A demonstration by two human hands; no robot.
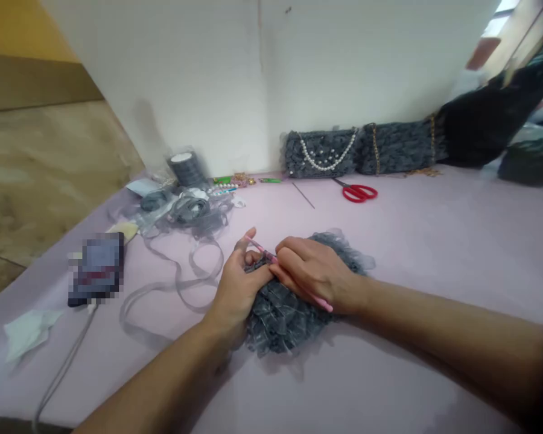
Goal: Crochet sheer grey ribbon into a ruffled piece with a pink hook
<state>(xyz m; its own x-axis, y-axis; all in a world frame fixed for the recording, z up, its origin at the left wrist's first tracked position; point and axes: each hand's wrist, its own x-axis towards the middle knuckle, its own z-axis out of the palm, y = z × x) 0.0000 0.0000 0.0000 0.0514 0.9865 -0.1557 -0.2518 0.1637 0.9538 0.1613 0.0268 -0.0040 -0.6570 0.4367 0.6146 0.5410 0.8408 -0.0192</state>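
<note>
pink tabletop [434,253]: left fingers [259,277] hold ruffles [280,316], right fingers [294,256] a hook [324,303].

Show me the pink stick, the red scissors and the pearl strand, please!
Pink stick [323,302]: head view, on its end sticking out below the right hand [314,268].
Red scissors [358,193]: head view, on the handles.
Pearl strand [319,168]: head view, on its lowest dip.

A pale pink tabletop [434,247] carries red-handled scissors [359,193] and a thin rod [304,196], with a pearl-strapped grey bag [297,160] standing near the back. Grey ribbon [163,286] and a white scrap [27,333] lie toward the left.
</note>
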